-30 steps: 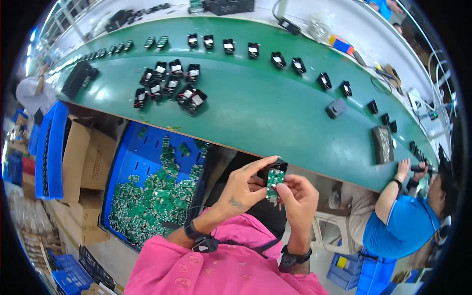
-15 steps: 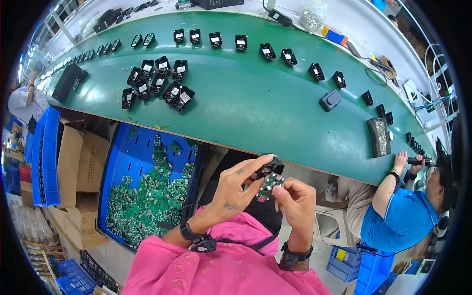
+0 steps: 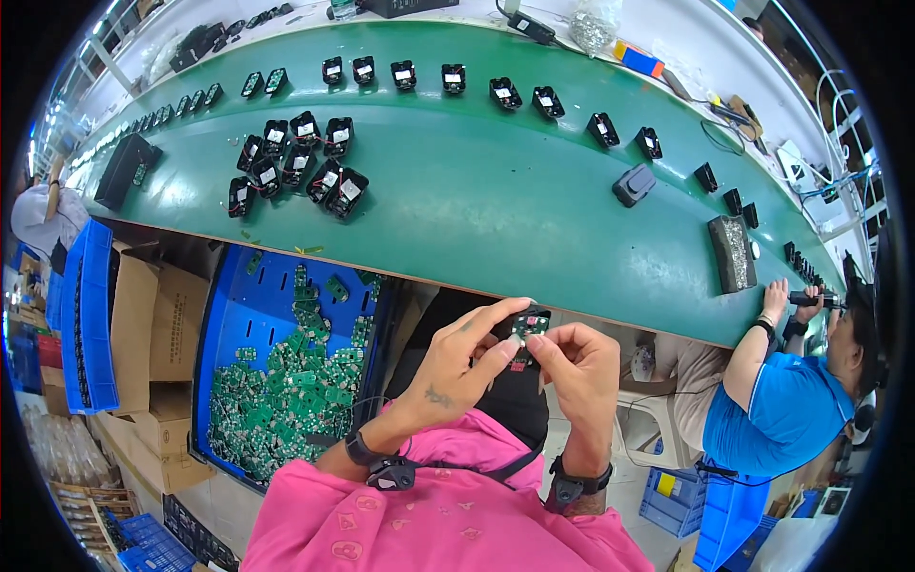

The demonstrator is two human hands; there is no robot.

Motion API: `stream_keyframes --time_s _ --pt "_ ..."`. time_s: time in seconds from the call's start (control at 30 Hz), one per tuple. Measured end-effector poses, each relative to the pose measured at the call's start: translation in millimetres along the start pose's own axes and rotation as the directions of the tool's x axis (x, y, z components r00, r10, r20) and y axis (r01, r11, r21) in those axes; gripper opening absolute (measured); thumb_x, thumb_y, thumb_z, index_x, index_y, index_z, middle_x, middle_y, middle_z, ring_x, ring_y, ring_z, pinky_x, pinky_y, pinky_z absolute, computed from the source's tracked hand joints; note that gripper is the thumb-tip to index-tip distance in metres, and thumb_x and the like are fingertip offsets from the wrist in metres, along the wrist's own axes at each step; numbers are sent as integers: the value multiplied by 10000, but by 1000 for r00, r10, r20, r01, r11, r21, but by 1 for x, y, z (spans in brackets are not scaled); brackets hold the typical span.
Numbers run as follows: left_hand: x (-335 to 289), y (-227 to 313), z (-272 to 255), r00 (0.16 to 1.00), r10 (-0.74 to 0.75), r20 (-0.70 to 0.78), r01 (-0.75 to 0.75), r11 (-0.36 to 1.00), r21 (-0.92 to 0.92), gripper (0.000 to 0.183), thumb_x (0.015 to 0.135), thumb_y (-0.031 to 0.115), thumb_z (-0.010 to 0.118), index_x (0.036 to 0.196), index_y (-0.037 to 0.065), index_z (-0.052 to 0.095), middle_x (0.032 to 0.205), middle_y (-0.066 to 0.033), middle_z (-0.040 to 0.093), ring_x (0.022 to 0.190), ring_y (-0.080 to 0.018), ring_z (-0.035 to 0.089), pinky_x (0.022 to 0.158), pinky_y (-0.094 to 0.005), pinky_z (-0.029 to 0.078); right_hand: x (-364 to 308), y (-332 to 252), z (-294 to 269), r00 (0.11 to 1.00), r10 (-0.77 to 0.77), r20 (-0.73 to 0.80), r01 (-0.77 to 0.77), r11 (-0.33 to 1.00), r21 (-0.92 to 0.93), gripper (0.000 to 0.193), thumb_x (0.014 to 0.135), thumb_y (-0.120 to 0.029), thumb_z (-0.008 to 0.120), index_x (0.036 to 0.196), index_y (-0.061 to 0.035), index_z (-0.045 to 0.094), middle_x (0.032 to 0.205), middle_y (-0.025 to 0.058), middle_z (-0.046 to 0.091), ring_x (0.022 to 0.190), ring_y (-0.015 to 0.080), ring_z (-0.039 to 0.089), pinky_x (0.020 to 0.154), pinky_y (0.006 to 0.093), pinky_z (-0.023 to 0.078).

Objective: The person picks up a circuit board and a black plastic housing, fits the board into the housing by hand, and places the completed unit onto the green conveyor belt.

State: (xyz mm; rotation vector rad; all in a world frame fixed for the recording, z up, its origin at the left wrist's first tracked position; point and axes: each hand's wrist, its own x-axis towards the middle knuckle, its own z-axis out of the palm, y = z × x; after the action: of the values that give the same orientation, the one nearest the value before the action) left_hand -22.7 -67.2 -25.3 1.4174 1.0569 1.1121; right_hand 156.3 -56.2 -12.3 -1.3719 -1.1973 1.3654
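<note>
Just off the near edge of the green bench, my left hand (image 3: 448, 357) is closed round a small black plastic housing (image 3: 536, 310), which is mostly hidden. My right hand (image 3: 583, 377) pinches a small green circuit board (image 3: 530, 330) between thumb and fingers. The board lies against the housing's open side, and my left thumb touches its left edge. A reddish-pink part (image 3: 519, 364) shows at the board's lower end. Whether the board sits inside the housing I cannot tell.
Several black housings with red wires (image 3: 297, 164) stand in a cluster on the green bench (image 3: 457, 205), with more in a row behind. Below left is a blue bin (image 3: 214, 315) of loose boards. At right, a co-worker in blue (image 3: 777, 405) holds a black tool (image 3: 810, 299).
My right hand has brought the circuit board up against the housing and turned it more upright; the housing now shows less. The scene has shifted slightly left in view.
</note>
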Motion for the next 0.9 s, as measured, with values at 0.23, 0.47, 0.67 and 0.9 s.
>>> stream_keyframes --time_s 0.23,0.47,0.67,0.9 --pt "0 -16 7 991 120 -61 -117 991 59 434 997 103 542 1418 15 481 1050 -96 677 786 -93 605 689 -237 495 2 7 0 998 -36 -49 28 989 -148 157 875 -94 761 834 18 657 734 22 657 615 39 574 517 176 429" --pt "-1 -15 13 997 4 -79 0 999 46 417 1016 107 499 1418 10 447 1073 -148 677 878 -160 647 770 -288 516 5 12 5 979 -204 27 206 969 -135 340 923 -62 667 1253 15 636 849 76 675 703 101 596 613 261 480" --pt "2 -14 17 992 48 -119 -34 992 120 377 1026 125 465 1381 -2 459 1020 -196 661 848 -266 662 762 -356 523 6 15 12 922 -382 55 367 823 -434 363 969 -90 572 1320 3 584 935 185 675 777 284 674 700 347 517" --pt "6 -18 20 982 -22 -187 30 999 38 341 1017 102 481 1346 14 498 872 -125 660 665 -160 627 605 -310 504 5 17 31 927 -374 -39 337 872 -355 337 1014 -138 502 1326 -14 539 975 240 662 825 379 677 723 419 522"
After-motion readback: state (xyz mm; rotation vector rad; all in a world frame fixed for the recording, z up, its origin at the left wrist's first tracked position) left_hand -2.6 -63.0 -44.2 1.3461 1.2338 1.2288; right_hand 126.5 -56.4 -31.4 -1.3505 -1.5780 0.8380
